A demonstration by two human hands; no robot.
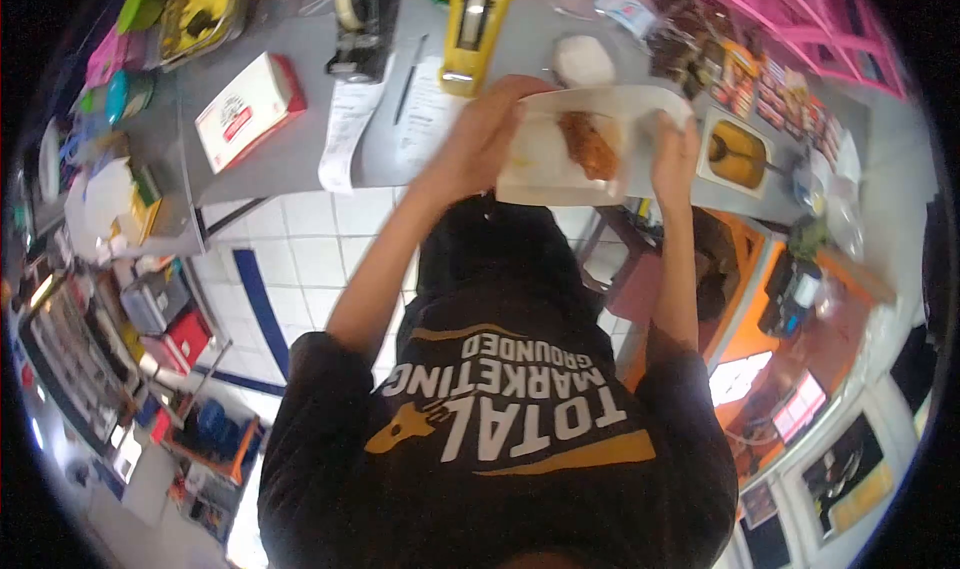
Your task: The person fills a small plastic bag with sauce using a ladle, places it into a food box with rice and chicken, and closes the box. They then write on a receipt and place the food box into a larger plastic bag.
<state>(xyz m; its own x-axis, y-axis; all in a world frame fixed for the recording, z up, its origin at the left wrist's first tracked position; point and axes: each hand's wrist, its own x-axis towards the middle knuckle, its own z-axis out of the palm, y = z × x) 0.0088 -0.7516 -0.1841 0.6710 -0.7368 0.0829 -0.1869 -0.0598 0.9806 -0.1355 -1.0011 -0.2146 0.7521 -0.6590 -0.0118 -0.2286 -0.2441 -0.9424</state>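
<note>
Held between both hands over the counter's near edge is an open white paper food box (540, 169), slightly blurred. A reddish-brown piece of food (590, 147), which looks like saucy fried chicken, lies inside it. My left hand (485, 137) is closed on the box's left side. At the right end, my right hand (674, 157) grips the box wall near its raised flap. The fingertips under and behind the box are partly hidden. Just beyond the box sits a round white item (584, 61), and a tray of orange-brown sauce (737, 156) with a dark utensil stands to the right.
A closed white-and-red box (245, 114) stands on the grey counter (290, 29) at left. Printed receipts (347, 134), a pen (411, 79), a black tape dispenser (368, 24) and a yellow one (476, 29) lie further right. A pink rack (800, 19) borders the far right.
</note>
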